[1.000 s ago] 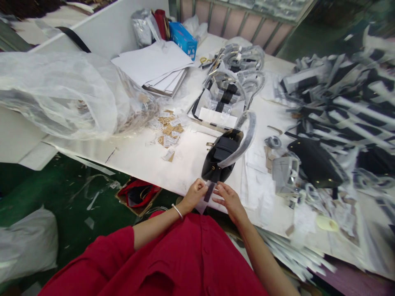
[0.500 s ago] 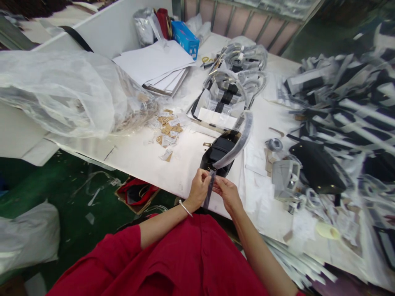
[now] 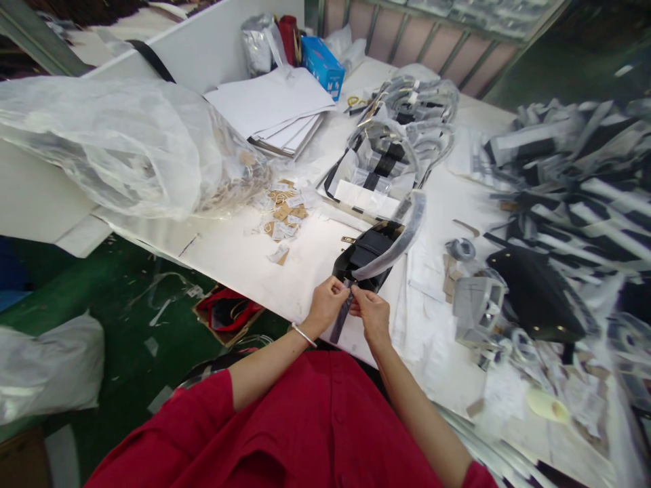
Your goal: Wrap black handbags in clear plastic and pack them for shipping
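A black handbag (image 3: pixel 367 249) lies on the white table, its near end towards me. Its handle (image 3: pixel 399 242), wrapped in cloudy plastic film, arches over the right side. From the near end a dark strap (image 3: pixel 340 324) hangs down towards the table edge. My left hand (image 3: pixel 327 303) is closed, thumb and forefinger pinching the strap's top beside the bag. Just to the right, my right hand (image 3: pixel 371 315) is also closed, its fingertips pinched at the same spot. The exact strap part between the fingertips is hidden. A gold-coloured metal piece (image 3: pixel 348 239) sticks out at the bag's left side.
Several film-wrapped bags (image 3: pixel 381 163) stand behind. Paper tags (image 3: pixel 285 213) and a large plastic bag (image 3: pixel 147 149) lie left. A tape dispenser (image 3: pixel 478 305), a tape roll (image 3: pixel 460 249) and another black bag (image 3: pixel 539 291) are right. White sheets (image 3: pixel 269 102) and a blue box (image 3: pixel 323 66) sit behind.
My right hand's fingers have gone from loosely spread beside the strap to pinched close to my left fingertips. The whole scene has shifted slightly right as the camera turned.
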`<action>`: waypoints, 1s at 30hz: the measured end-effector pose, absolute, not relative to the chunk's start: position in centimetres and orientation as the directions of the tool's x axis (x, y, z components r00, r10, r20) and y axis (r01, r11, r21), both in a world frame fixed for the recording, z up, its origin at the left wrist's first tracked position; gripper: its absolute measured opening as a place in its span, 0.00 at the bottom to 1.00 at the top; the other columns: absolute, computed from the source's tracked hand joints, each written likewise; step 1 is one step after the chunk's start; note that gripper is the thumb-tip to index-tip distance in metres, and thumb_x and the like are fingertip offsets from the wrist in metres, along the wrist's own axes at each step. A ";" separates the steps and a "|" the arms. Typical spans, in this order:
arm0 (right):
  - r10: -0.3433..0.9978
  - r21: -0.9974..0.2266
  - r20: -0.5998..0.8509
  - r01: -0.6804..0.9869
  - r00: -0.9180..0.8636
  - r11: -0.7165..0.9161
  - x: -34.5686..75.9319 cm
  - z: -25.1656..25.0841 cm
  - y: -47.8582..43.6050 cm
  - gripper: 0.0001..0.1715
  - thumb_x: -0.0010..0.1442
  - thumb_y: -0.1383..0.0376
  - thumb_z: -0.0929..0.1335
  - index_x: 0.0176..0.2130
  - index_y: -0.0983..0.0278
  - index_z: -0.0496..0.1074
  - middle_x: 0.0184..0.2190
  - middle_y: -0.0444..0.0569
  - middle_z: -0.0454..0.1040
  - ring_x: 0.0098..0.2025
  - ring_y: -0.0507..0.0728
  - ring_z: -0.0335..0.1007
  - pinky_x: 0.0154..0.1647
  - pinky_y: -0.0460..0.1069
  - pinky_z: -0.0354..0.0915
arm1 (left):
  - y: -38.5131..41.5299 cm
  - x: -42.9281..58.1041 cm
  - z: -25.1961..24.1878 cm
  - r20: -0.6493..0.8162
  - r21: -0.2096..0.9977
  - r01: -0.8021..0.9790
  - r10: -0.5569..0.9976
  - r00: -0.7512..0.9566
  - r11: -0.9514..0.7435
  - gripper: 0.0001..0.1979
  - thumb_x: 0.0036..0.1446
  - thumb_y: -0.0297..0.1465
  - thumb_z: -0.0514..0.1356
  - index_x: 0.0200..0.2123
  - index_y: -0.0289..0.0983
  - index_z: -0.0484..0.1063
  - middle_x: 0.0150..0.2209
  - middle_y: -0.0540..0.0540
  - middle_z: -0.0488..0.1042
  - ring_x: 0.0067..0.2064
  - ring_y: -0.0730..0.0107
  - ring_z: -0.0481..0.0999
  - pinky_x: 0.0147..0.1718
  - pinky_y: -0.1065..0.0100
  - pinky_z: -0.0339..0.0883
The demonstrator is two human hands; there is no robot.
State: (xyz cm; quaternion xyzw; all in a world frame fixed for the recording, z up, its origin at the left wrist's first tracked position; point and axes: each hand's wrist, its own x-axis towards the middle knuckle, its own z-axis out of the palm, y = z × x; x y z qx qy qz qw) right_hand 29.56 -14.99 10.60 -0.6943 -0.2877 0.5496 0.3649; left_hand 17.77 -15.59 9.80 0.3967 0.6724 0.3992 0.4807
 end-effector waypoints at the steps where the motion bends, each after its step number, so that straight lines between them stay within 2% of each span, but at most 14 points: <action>1: 0.808 -0.829 -0.535 0.027 0.247 -0.558 29.4 10.5 -14.9 0.23 0.44 0.50 0.75 0.29 0.67 0.78 0.20 0.44 0.74 0.21 0.51 0.68 0.20 0.46 0.68 | -15.5 17.8 9.9 -0.282 0.914 0.230 0.930 -0.234 0.335 0.08 0.51 0.33 0.60 0.24 0.38 0.65 0.21 0.56 0.64 0.24 0.76 0.63 0.25 0.72 0.55; 6: 0.842 -0.860 -0.459 0.097 0.283 -0.502 28.9 10.2 -14.6 0.17 0.46 0.53 0.73 0.25 0.66 0.77 0.19 0.43 0.73 0.20 0.51 0.66 0.19 0.46 0.64 | -16.1 18.0 9.9 -0.022 0.822 0.561 0.991 -0.136 0.095 0.03 0.57 0.27 0.57 0.31 0.38 0.68 0.28 0.51 0.70 0.30 0.72 0.70 0.33 0.69 0.63; 9: 0.837 -0.865 -0.484 0.006 0.256 -0.502 28.8 10.3 -14.8 0.19 0.45 0.52 0.74 0.24 0.65 0.75 0.19 0.44 0.74 0.20 0.52 0.67 0.19 0.46 0.65 | -16.9 17.8 9.8 0.109 0.709 0.699 0.994 0.022 -0.093 0.07 0.61 0.25 0.53 0.40 0.37 0.69 0.35 0.46 0.72 0.37 0.67 0.72 0.39 0.67 0.67; 13: 0.825 -0.825 -0.556 -0.193 0.104 -0.532 29.0 11.2 -15.2 0.24 0.44 0.48 0.75 0.27 0.66 0.76 0.23 0.47 0.76 0.24 0.54 0.70 0.24 0.48 0.69 | -17.8 17.6 10.0 0.131 0.534 0.811 0.971 0.199 -0.238 0.15 0.64 0.23 0.47 0.51 0.34 0.65 0.39 0.42 0.70 0.39 0.64 0.72 0.38 0.65 0.69; 16: 0.812 -0.805 -0.579 -0.211 0.073 -0.555 29.0 11.7 -15.4 0.24 0.42 0.49 0.77 0.29 0.66 0.77 0.26 0.48 0.77 0.26 0.53 0.71 0.26 0.48 0.69 | -18.3 17.6 10.4 0.120 0.437 0.848 0.954 0.276 -0.301 0.18 0.63 0.21 0.46 0.54 0.31 0.63 0.39 0.41 0.70 0.39 0.62 0.72 0.36 0.63 0.70; 19: 0.786 -0.793 -0.604 -0.198 0.136 -0.576 28.8 11.6 -15.1 0.22 0.39 0.51 0.78 0.26 0.66 0.75 0.21 0.44 0.74 0.23 0.51 0.68 0.24 0.47 0.66 | -19.0 17.1 10.8 0.114 0.441 0.825 0.934 0.338 -0.352 0.19 0.63 0.23 0.49 0.57 0.29 0.62 0.38 0.40 0.70 0.39 0.60 0.72 0.37 0.62 0.69; 21: 0.762 -0.786 -0.616 -0.220 0.202 -0.577 28.6 11.3 -14.9 0.22 0.38 0.51 0.78 0.23 0.65 0.72 0.17 0.40 0.70 0.21 0.50 0.64 0.22 0.46 0.63 | -19.4 16.4 10.9 0.117 0.561 0.737 0.918 0.380 -0.376 0.18 0.64 0.29 0.52 0.56 0.34 0.64 0.38 0.42 0.71 0.39 0.62 0.73 0.39 0.62 0.69; 22: 0.753 -0.785 -0.618 -0.231 0.227 -0.575 28.5 11.1 -14.8 0.22 0.37 0.52 0.77 0.22 0.64 0.71 0.17 0.39 0.68 0.20 0.50 0.63 0.22 0.46 0.62 | -19.4 16.0 10.9 0.115 0.647 0.683 0.928 0.354 -0.340 0.16 0.64 0.32 0.52 0.54 0.36 0.67 0.38 0.43 0.72 0.39 0.64 0.73 0.40 0.63 0.69; 24: 0.750 -0.793 -0.608 -0.235 0.260 -0.562 28.2 10.9 -14.8 0.21 0.38 0.52 0.77 0.22 0.64 0.70 0.17 0.39 0.68 0.20 0.49 0.62 0.22 0.46 0.61 | -19.0 15.4 10.7 0.042 0.826 0.548 0.983 0.176 -0.134 0.12 0.65 0.36 0.52 0.45 0.39 0.70 0.36 0.46 0.72 0.39 0.66 0.73 0.42 0.64 0.68; 26: 0.764 -0.814 -0.580 -0.223 0.282 -0.536 27.7 10.8 -14.9 0.20 0.39 0.52 0.76 0.23 0.64 0.70 0.18 0.40 0.69 0.21 0.50 0.63 0.23 0.46 0.60 | -18.2 15.3 10.3 -0.177 0.938 0.303 0.984 -0.004 0.170 0.12 0.64 0.40 0.52 0.38 0.38 0.69 0.35 0.47 0.72 0.38 0.68 0.73 0.40 0.65 0.68; 28: 0.769 -0.828 -0.561 -0.222 0.306 -0.516 27.2 10.9 -15.1 0.20 0.41 0.51 0.75 0.22 0.63 0.69 0.16 0.39 0.67 0.19 0.49 0.60 0.20 0.46 0.58 | -17.3 15.9 9.7 -0.433 0.900 -0.027 0.900 0.048 0.435 0.17 0.60 0.47 0.55 0.34 0.37 0.67 0.32 0.48 0.73 0.34 0.69 0.74 0.37 0.66 0.69; 30: 0.755 -0.820 -0.572 -0.235 0.320 -0.521 26.7 10.9 -15.3 0.21 0.42 0.50 0.74 0.22 0.61 0.66 0.13 0.36 0.62 0.16 0.48 0.54 0.16 0.45 0.52 | -16.7 17.0 9.3 -0.572 0.751 -0.272 0.799 0.186 0.601 0.23 0.52 0.52 0.60 0.32 0.37 0.64 0.27 0.50 0.71 0.28 0.71 0.73 0.31 0.67 0.69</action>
